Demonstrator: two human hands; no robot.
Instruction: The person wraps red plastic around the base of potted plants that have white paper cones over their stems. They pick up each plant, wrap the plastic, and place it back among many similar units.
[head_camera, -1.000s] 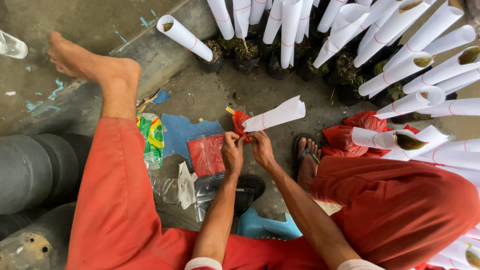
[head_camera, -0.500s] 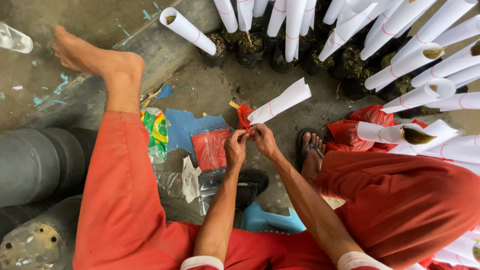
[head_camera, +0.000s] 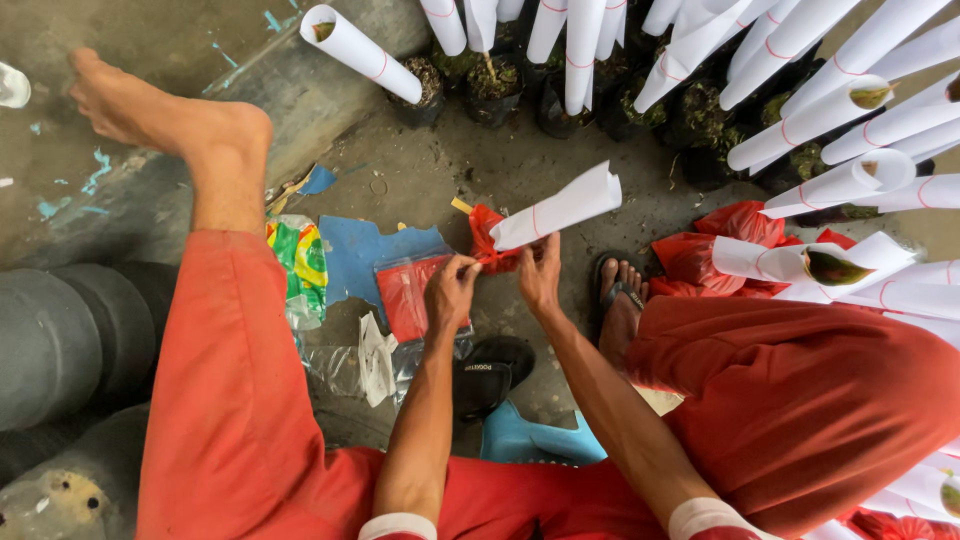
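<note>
A white paper cone (head_camera: 560, 207) with a red band and a bunch of red plastic (head_camera: 490, 240) at its narrow end sits in mid-air between the person's knees, over the wet concrete floor (head_camera: 440, 180). Its wide mouth points up and to the right, a little flatter and lower than half a second ago. The left hand (head_camera: 450, 293) has its fingers closed in a pinch on a thin red band at the cone's narrow end. The right hand (head_camera: 540, 275) grips the cone's tip from below, with its fingers curled shut around it. Both hands sit just beside each other, as they did in the earlier frames, though they have drawn slightly nearer to the body. Below the hands, on the floor, lies a clear bag with red contents (head_camera: 405, 295) on a blue sheet (head_camera: 365, 250). A green and yellow wrapper (head_camera: 300, 262) lies to its left, against the orange trouser leg (head_camera: 225, 380). A black sandal (head_camera: 490, 372) rests near the left forearm. The bare left foot (head_camera: 165, 112) is propped on the raised kerb at upper left, unchanged. The right foot in a sandal (head_camera: 620, 300) stands on the floor beside red bags (head_camera: 720, 245). Rows of white paper cones over potted seedlings (head_camera: 800, 120) fill the top and right edges.
</note>
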